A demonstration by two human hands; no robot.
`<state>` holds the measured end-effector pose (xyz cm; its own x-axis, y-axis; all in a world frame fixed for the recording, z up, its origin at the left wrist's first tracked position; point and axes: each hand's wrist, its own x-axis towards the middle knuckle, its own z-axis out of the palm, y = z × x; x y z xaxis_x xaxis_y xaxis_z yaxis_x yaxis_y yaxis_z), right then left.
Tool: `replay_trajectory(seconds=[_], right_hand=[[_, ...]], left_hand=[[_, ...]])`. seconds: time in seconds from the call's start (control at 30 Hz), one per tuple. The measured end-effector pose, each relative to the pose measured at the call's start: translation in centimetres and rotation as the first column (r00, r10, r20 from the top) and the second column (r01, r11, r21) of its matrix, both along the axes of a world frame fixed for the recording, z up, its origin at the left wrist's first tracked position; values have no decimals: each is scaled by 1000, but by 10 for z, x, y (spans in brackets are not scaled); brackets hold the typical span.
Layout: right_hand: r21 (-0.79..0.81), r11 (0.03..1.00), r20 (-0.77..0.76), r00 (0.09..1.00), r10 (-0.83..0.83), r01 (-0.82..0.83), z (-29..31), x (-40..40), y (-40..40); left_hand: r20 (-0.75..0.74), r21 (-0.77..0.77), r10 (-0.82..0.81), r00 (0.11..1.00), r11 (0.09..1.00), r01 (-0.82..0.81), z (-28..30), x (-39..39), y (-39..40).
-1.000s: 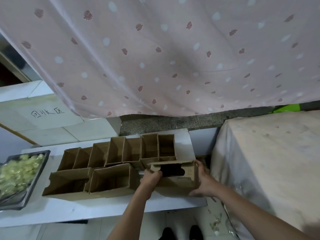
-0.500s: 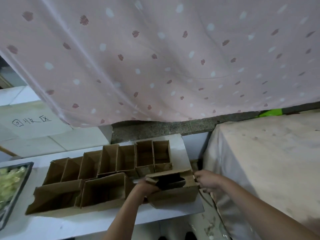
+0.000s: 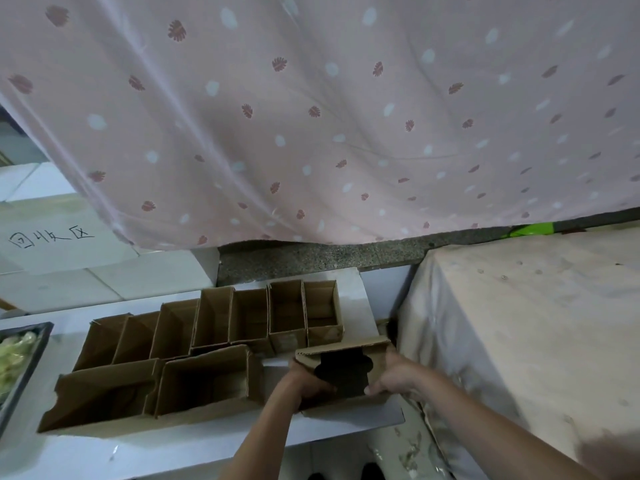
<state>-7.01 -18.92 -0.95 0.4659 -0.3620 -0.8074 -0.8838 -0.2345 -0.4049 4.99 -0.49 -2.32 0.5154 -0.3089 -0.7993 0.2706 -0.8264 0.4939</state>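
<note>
Cardboard box point(image 3: 341, 347) with a dark cut-out opening in its upper face, standing at the near right corner of the white table point(image 3: 173, 445), at about six o'clock in the head view; left hand point(image 3: 306, 381) grips its left side, fingers curled into the edge of the cut-out; right hand point(image 3: 394, 375) grips its right side, fingers curled round the near edge of the opening; both forearms enter from five and six o'clock. At nine o'clock of the held box, touching one another, two larger open boxes point(image 3: 207, 382) lie on their sides with their mouths toward the viewer. At eleven o'clock, just behind these, a row of small open boxes point(image 3: 225, 317) stands packed side by side along the far edge of the table. At nine o'clock of the view, a dark tray point(image 3: 38, 351) of pale yellow-green pieces, partly cut off. At three o'clock, a cloth-covered surface point(image 3: 519, 323). Beyond, a speckled stone ledge point(image 3: 311, 258) and, at ten o'clock, a handwritten label point(image 3: 52, 237); a pink patterned curtain point(image 3: 311, 116) fills twelve o'clock.
</note>
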Motion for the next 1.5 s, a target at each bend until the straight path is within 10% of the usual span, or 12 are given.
replay_trajectory(seconds=[0.17,0.53,0.8,1.0,1.2,1.37,1.5], right_hand=[[-79,991,78,992,-102,108,-1,-3,2],[-392,912,147,987,-66,119,15,-11,16],[-115,956,284,931,-230,271,19,-20,4],[214,802,273,754,-597,557,29,-19,-7],[574,465,222,418,-881,674,31,-26,-15],[434,511,229,457,-859,742,21,-40,-33],[259,638,91,639,-764,725,-7,-57,-36]], left_hand=[[255,65,-51,966,997,35,-1,-16,-6],[173,-43,22,985,999,-15,11,-22,-8],[-19,-266,130,991,955,-131,22,-7,15],[-108,-228,139,984,960,-161,28,-6,28],[47,-218,-113,993,968,120,30,-7,27],[178,-228,-404,897,870,437,26,-9,37],[355,117,-720,597,668,735,11,-22,38]])
